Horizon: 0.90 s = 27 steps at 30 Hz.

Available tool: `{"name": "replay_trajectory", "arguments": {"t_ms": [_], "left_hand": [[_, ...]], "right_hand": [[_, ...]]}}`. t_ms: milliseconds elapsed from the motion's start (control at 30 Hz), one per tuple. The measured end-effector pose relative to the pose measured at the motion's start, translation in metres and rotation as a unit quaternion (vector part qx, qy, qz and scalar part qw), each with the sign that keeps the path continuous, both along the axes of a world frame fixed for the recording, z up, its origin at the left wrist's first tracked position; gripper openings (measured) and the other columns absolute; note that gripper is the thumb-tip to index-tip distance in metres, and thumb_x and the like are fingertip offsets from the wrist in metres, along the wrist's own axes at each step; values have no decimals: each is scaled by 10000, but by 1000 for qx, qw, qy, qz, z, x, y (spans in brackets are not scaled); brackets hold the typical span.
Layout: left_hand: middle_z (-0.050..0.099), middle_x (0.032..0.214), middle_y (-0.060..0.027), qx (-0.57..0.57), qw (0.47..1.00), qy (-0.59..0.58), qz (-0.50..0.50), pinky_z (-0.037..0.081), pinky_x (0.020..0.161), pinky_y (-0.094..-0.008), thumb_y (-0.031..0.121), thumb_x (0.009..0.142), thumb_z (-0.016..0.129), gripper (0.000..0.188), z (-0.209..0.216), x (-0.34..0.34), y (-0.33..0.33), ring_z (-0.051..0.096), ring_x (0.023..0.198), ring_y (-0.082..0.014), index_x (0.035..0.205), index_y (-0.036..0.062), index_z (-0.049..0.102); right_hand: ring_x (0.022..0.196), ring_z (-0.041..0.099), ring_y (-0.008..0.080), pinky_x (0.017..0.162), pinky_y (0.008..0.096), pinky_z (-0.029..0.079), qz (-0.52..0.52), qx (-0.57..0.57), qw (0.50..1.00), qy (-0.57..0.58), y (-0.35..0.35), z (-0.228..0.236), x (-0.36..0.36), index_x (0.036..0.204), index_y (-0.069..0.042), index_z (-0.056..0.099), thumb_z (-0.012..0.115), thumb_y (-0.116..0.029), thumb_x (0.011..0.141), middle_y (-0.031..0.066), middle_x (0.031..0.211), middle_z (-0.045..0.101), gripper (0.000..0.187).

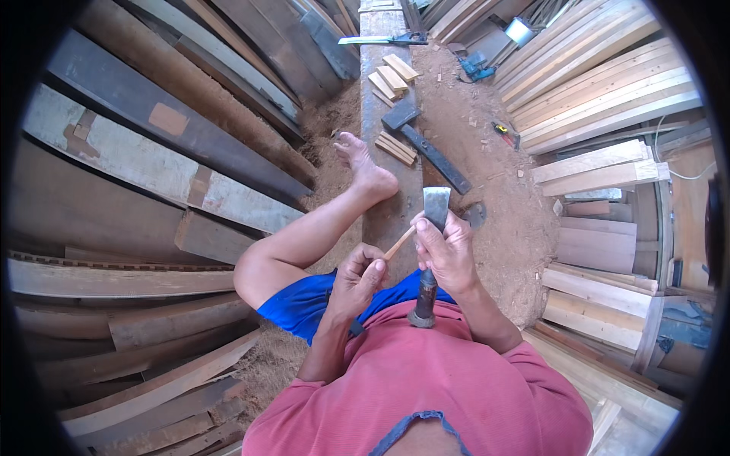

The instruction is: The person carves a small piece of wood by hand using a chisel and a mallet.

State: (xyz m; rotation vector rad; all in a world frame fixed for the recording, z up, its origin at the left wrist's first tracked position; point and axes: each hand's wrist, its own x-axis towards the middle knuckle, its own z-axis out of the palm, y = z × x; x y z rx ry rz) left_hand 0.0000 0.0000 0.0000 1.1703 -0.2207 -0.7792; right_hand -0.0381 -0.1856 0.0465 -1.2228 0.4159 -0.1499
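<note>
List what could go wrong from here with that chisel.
1. The right hand grips the chisel near its bare blade, while the left hand holds a wooden stick close by; a slip might cut either hand.
2. The foot is bare, so a dropped chisel could injure it.
3. The mallet has its handle overhanging the plank; a bump could knock it off.

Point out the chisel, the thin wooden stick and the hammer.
Chisel (436, 205): head view, on its flat metal blade.
Thin wooden stick (399, 242): head view, midway along its bare length.
Hammer (432, 153): head view, on its handle.
</note>
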Motion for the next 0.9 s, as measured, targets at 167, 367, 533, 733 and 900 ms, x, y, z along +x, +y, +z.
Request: {"name": "replay_trajectory", "arguments": {"t_ms": [167, 367, 533, 733, 900], "left_hand": [[517, 702, 28, -2, 998, 21, -61, 349, 490, -196, 226, 1017, 499, 167, 17, 9, -17, 444, 562, -27, 964, 72, 537], [532, 692, 26, -31, 998, 54, 28, 363, 491, -187, 216, 1015, 506, 150, 0, 28, -43, 452, 535, -39, 972, 79, 547], [573, 836, 19, -71, 996, -15, 50, 448, 680, -201, 167, 1013, 501, 128, -5, 34, -39, 501, 745, -14, 957, 67, 557], [559, 729, 17, 58, 984, -163, 32, 430, 562, -230, 142, 1001, 479, 147, 24, 16, -20, 503, 635, -43, 936, 40, 562], [544, 637, -5, 155, 967, -197, 48, 395, 481, -230, 143, 979, 512, 165, 4, -13, 26, 500, 542, -59, 860, 34, 550]], "right_hand": [[484, 428, 35, 434, 208, 411, 19, 42, 999, 20, -2, -6, -3, 1026, -38, 549, 525, -223, 992, 0, 671, 506, 190], [522, 432, 64, 474, 246, 438, -35, 319, 947, -21, 8, 3, 2, 1119, -56, 493, 411, -205, 1020, 14, 776, 521, 197], [486, 374, 47, 463, 238, 407, 85, 386, 918, 14, 34, 18, -1, 1086, -86, 483, 429, -242, 1015, -13, 706, 460, 179], [483, 376, 58, 450, 244, 397, 76, 347, 935, 12, 39, 31, -19, 1047, -89, 468, 410, -256, 1022, -23, 679, 410, 179], [450, 345, 66, 442, 254, 384, 16, 268, 960, -84, 9, 65, -43, 1056, -87, 441, 400, -252, 1028, -11, 668, 401, 173]]}}
